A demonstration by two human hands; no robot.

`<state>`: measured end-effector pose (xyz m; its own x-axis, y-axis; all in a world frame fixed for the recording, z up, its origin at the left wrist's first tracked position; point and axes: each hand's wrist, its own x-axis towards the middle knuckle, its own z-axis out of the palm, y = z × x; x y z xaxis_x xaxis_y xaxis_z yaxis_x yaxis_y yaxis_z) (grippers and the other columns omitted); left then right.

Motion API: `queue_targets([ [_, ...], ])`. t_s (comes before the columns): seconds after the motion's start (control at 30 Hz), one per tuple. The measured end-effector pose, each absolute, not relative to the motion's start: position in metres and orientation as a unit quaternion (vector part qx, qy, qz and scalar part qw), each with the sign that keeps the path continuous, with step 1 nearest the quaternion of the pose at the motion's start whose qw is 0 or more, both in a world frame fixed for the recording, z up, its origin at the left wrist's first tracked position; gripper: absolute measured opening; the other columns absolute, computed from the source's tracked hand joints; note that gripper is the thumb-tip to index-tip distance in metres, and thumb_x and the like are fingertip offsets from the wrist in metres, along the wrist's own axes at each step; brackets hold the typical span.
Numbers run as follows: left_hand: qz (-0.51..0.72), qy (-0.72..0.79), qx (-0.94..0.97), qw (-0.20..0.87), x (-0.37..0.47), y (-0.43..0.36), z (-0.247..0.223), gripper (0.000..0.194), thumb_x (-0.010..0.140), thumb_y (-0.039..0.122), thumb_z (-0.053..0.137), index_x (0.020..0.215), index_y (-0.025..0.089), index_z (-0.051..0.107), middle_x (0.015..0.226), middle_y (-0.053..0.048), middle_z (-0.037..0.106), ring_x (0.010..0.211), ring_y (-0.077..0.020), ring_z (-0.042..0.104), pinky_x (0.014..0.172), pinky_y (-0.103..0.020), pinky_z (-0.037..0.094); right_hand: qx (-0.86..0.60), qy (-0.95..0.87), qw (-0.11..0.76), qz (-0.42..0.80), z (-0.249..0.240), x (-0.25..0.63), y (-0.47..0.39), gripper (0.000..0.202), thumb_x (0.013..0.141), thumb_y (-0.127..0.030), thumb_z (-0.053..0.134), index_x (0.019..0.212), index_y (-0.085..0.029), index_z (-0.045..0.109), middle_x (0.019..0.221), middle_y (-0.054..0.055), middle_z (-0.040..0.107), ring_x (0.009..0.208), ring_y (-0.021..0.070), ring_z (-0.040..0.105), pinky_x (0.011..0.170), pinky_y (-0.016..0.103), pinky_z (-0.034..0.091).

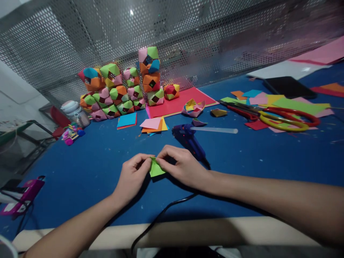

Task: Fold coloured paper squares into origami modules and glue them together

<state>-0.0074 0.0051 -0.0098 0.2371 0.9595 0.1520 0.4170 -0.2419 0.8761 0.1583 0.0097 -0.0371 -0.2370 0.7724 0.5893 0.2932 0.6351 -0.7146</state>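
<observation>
A small green paper square (156,168) lies on the blue table (88,161), partly folded. My left hand (133,175) pinches its left edge and my right hand (180,165) presses its upper right edge, fingertips almost meeting. Just behind my right hand lies a blue glue gun (188,137) with a clear glue stick (215,130) poking out to the right; its black cord (161,215) runs off the near table edge.
Stacked multicoloured paper cubes (120,89) stand at the back against a perforated metal screen. Loose coloured paper squares (153,124), a red sheet (182,100), folded pieces (193,107), red-and-yellow scissors (279,116), and a black phone (288,87) lie beyond. A jar (73,111) and a small toy (71,134) sit left.
</observation>
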Motion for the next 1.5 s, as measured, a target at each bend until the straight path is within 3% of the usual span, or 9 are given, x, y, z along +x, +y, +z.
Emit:
queue_targets([
  [0.47, 0.403, 0.500, 0.701, 0.311, -0.0094, 0.0034, -0.0076, 0.016, 0.081, 0.030, 0.058, 0.080, 0.017, 0.066, 0.076, 0.000, 0.065, 0.072, -0.0129, 0.057, 0.066, -0.022, 0.043, -0.381, -0.759, 0.462, 0.255, -0.0341, 0.1598, 0.0090, 0.012, 0.086, -0.020, 0.051, 0.077, -0.015, 0.058, 0.072, 0.001, 0.058, 0.065, 0.0105, 0.052, 0.060, 0.022, 0.040],
  [0.57, 0.418, 0.500, 0.694, 0.306, -0.0102, 0.0026, -0.0072, 0.016, 0.082, 0.030, 0.056, 0.081, 0.016, 0.064, 0.077, -0.001, 0.064, 0.072, -0.0124, 0.056, 0.066, -0.022, 0.043, -0.390, -0.755, 0.469, 0.240, -0.0357, 0.1594, 0.0103, 0.018, 0.085, -0.018, 0.051, 0.068, -0.014, 0.056, 0.064, 0.000, 0.056, 0.060, 0.0098, 0.051, 0.058, 0.022, 0.038],
  [0.8, 0.387, 0.477, 0.712, 0.340, -0.0074, 0.0052, -0.0104, 0.012, 0.077, 0.025, 0.060, 0.072, 0.016, 0.054, 0.079, -0.001, 0.061, 0.069, -0.0106, 0.052, 0.061, -0.021, 0.040, -0.365, -0.773, 0.465, 0.229, -0.0374, 0.1599, 0.0104, 0.023, 0.086, -0.020, 0.050, 0.066, -0.015, 0.059, 0.062, 0.000, 0.056, 0.059, 0.0097, 0.051, 0.057, 0.022, 0.038],
  [0.97, 0.438, 0.490, 0.675, 0.335, -0.0074, 0.0083, -0.0111, 0.015, 0.074, 0.021, 0.060, 0.067, 0.017, 0.047, 0.077, -0.001, 0.059, 0.070, -0.0106, 0.053, 0.062, -0.021, 0.042, -0.383, -0.754, 0.473, 0.246, -0.0333, 0.1587, 0.0080, 0.015, 0.085, -0.022, 0.053, 0.072, -0.015, 0.057, 0.067, 0.000, 0.055, 0.060, 0.0096, 0.049, 0.056, 0.022, 0.038],
  [1.13, 0.410, 0.509, 0.678, 0.336, -0.0072, 0.0079, -0.0100, 0.012, 0.073, 0.025, 0.061, 0.078, 0.016, 0.054, 0.069, 0.002, 0.053, 0.060, -0.0088, 0.047, 0.056, -0.020, 0.038, -0.365, -0.764, 0.485, 0.219, -0.0374, 0.1577, 0.0095, 0.019, 0.085, -0.015, 0.049, 0.066, -0.016, 0.054, 0.063, -0.001, 0.052, 0.061, 0.0100, 0.049, 0.058, 0.023, 0.038],
  [1.33, 0.358, 0.512, 0.704, 0.338, -0.0066, 0.0082, -0.0111, 0.012, 0.076, 0.026, 0.059, 0.072, 0.016, 0.056, 0.061, 0.005, 0.046, 0.055, -0.0078, 0.039, 0.052, -0.019, 0.032, -0.357, -0.759, 0.488, 0.240, -0.0374, 0.1592, 0.0108, 0.011, 0.085, -0.017, 0.051, 0.077, -0.016, 0.058, 0.073, 0.001, 0.058, 0.066, 0.0109, 0.053, 0.061, 0.023, 0.041],
  [1.5, 0.353, 0.526, 0.691, 0.347, -0.0057, 0.0061, -0.0088, 0.014, 0.075, 0.029, 0.060, 0.072, 0.016, 0.057, 0.058, 0.005, 0.044, 0.053, -0.0077, 0.038, 0.049, -0.019, 0.030, -0.354, -0.768, 0.481, 0.232, -0.0323, 0.1616, 0.0077, 0.016, 0.089, -0.017, 0.044, 0.080, -0.017, 0.057, 0.076, 0.002, 0.059, 0.072, 0.0119, 0.054, 0.066, 0.024, 0.042],
])
